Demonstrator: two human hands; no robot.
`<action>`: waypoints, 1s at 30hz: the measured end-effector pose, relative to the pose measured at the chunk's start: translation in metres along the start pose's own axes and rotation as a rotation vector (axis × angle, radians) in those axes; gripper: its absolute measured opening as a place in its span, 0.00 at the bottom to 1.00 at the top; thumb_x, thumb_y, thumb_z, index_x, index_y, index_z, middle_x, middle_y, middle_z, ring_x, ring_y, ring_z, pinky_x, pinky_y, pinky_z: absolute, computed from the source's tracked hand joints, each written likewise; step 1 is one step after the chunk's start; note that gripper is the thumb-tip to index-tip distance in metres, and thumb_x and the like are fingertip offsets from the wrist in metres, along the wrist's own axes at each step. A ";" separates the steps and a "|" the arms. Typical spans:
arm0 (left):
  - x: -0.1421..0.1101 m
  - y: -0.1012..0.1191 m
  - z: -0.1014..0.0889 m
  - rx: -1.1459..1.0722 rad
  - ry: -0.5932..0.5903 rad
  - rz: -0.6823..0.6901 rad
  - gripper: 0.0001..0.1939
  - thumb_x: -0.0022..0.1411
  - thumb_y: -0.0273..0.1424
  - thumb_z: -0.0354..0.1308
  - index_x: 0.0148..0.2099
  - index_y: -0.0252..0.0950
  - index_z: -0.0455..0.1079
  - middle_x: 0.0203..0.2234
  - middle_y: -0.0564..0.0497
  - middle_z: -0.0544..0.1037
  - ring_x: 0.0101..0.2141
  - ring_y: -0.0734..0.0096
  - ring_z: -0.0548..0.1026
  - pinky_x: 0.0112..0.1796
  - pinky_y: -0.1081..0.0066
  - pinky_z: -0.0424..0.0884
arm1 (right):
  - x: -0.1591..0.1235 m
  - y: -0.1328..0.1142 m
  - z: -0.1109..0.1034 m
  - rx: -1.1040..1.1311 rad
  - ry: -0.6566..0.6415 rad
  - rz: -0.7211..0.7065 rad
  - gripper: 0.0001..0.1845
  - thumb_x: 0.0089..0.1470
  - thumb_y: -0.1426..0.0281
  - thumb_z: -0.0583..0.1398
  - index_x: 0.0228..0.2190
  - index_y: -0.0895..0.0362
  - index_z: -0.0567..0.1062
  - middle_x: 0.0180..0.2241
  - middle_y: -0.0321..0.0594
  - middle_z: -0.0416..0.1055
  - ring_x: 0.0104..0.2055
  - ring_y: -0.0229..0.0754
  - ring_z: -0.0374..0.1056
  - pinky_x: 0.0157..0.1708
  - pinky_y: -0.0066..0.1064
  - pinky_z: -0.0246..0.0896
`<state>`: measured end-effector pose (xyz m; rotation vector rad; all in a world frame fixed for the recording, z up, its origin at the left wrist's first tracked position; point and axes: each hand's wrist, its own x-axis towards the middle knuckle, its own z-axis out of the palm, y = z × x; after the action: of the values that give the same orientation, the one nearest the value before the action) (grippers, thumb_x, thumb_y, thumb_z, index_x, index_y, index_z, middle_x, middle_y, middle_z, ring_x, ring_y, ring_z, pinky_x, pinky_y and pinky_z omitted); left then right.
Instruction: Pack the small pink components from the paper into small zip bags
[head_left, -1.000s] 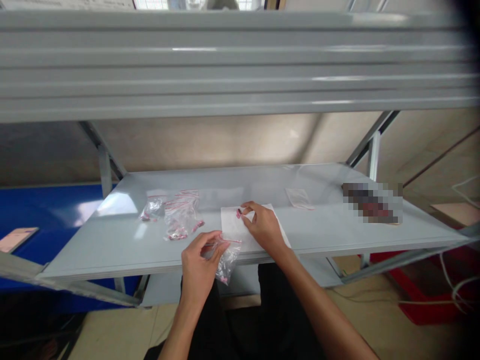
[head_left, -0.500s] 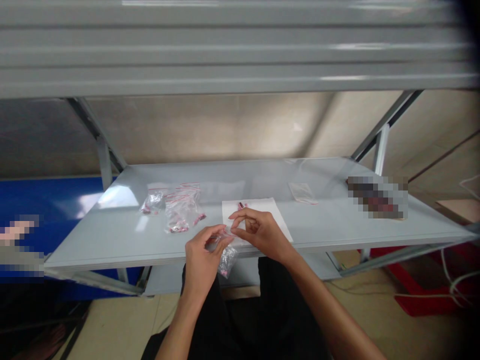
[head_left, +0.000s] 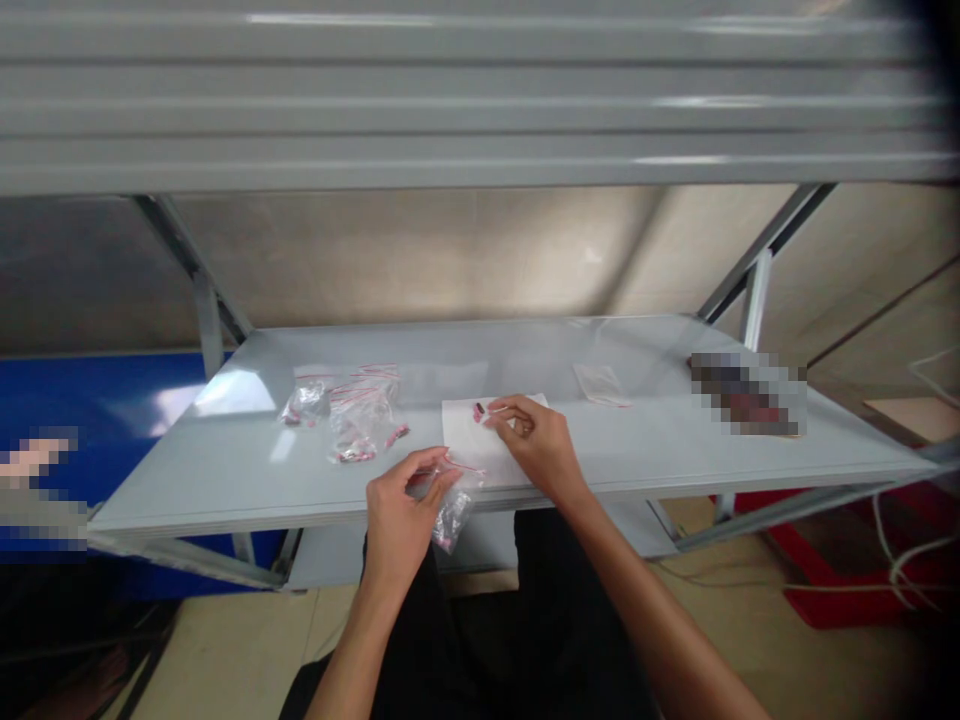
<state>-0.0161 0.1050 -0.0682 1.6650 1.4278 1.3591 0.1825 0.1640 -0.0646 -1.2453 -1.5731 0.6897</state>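
My left hand (head_left: 405, 508) pinches the top edge of a clear zip bag (head_left: 452, 512) between thumb and fingers. The bag hangs at the table's front edge, with small pinkish pieces low inside it. My right hand (head_left: 536, 435) is over a white sheet of paper (head_left: 469, 450), its thumb and forefinger drawn together beside a few small pink and dark pieces (head_left: 478, 412). Something pale and tiny shows at those fingertips, too small to name. Left of the paper lie several clear zip bags (head_left: 360, 420) with red seal lines and pinkish contents.
The grey table (head_left: 225, 480) stands under a ribbed grey panel (head_left: 450, 120). A flat clear bag (head_left: 600, 384) lies right of the paper, and a blurred-out object (head_left: 746, 395) farther right. At the left edge, a person's pixelated hand (head_left: 34, 458) shows before a blue surface (head_left: 97, 400).
My right hand has left the bag's mouth and moved forward and right to the small pieces on the paper. My left hand keeps holding the bag in nearly the same place.
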 end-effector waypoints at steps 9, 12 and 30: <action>0.001 0.006 -0.001 -0.024 0.001 -0.019 0.10 0.60 0.34 0.69 0.44 0.37 0.81 0.35 0.48 0.86 0.36 0.62 0.83 0.43 0.65 0.80 | 0.012 0.002 0.024 -0.448 0.115 0.012 0.17 0.57 0.68 0.64 0.49 0.52 0.74 0.36 0.38 0.81 0.40 0.49 0.76 0.34 0.33 0.61; 0.001 0.005 -0.001 -0.030 -0.008 -0.019 0.11 0.60 0.35 0.68 0.44 0.37 0.81 0.35 0.48 0.86 0.37 0.62 0.83 0.43 0.65 0.80 | 0.012 0.003 0.025 -0.423 0.114 0.000 0.18 0.58 0.70 0.62 0.51 0.53 0.73 0.36 0.39 0.81 0.39 0.49 0.76 0.35 0.34 0.61; 0.000 -0.001 0.001 0.024 -0.002 -0.012 0.11 0.62 0.36 0.67 0.45 0.38 0.81 0.38 0.47 0.86 0.38 0.61 0.83 0.43 0.64 0.78 | -0.011 -0.013 0.011 0.401 -0.292 0.088 0.23 0.50 0.64 0.70 0.46 0.56 0.73 0.32 0.37 0.78 0.22 0.32 0.62 0.22 0.26 0.54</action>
<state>-0.0155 0.1055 -0.0698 1.6702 1.4560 1.3390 0.1672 0.1510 -0.0614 -0.9478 -1.5165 1.2224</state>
